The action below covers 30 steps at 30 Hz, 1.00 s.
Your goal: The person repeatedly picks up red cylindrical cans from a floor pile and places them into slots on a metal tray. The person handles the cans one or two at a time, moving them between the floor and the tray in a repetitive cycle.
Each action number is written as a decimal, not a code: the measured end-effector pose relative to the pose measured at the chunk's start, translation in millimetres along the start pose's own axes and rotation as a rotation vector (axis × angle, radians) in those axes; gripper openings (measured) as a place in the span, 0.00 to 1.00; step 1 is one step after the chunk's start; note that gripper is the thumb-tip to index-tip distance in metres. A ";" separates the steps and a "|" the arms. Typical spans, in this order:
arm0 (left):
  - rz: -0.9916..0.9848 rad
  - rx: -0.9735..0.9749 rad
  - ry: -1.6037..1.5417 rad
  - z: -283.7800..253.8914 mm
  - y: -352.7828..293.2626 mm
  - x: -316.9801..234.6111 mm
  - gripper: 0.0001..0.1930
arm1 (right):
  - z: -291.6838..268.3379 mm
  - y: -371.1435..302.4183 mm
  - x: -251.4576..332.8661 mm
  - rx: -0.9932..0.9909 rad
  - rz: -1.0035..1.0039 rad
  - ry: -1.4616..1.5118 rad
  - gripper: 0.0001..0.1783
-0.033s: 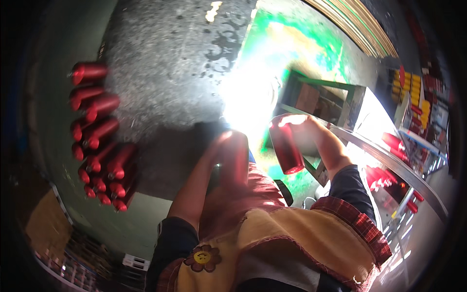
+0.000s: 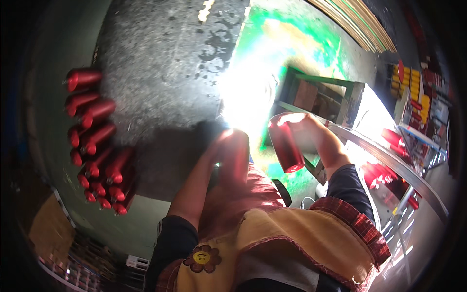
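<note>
My left hand (image 2: 224, 141) is closed around the upper part of a red metal cylinder (image 2: 235, 163), which hangs in shade in front of my apron. A second red cylinder (image 2: 288, 151), shaped like a small fire extinguisher body, is gripped near its top by my right hand (image 2: 292, 120). Its lower end tilts toward me and to the right. The two cylinders are apart. Strong glare and shadow blur the fingers. On the dark worktop's left side stands a group of several similar red cylinders (image 2: 98, 111), with small fittings at their ends.
The grey worktop (image 2: 155, 63) stretches ahead and left. Bright light glares off the middle. A green metal frame (image 2: 321, 82) and a metal rail (image 2: 389, 158) lie to the right, with more red cylinders (image 2: 377, 174) beyond. Yellow items (image 2: 413, 82) are stacked at far right.
The view has shifted slightly, so the standing cylinders appear a little further left and lower. Both hands keep their hold on the cylinders, almost unmoved.
</note>
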State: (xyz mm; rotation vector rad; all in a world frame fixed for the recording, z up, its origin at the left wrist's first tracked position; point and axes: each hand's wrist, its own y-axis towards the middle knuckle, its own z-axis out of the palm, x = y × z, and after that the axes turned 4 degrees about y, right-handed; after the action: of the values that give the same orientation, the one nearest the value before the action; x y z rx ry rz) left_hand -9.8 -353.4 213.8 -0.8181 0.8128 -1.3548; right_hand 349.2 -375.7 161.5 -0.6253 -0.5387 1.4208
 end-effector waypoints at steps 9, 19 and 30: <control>-0.210 0.261 -0.142 29.6 65.3 -10.5 0.19 | -42.5 4.0 -2.4 0.002 0.105 0.054 0.30; -0.144 0.325 -0.248 45.6 66.8 -6.4 0.20 | -52.3 -4.9 9.2 -0.013 0.107 -0.037 0.31; 0.938 -0.388 0.455 24.4 -87.1 -35.9 0.19 | 93.5 -61.7 86.4 -0.369 -0.841 -0.563 0.23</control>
State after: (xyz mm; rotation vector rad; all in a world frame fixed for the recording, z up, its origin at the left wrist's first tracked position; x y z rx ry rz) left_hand -33.2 -320.7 302.4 -0.3030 1.5992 -0.5299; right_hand 337.8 -285.2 269.6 -0.2051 -1.3486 0.6688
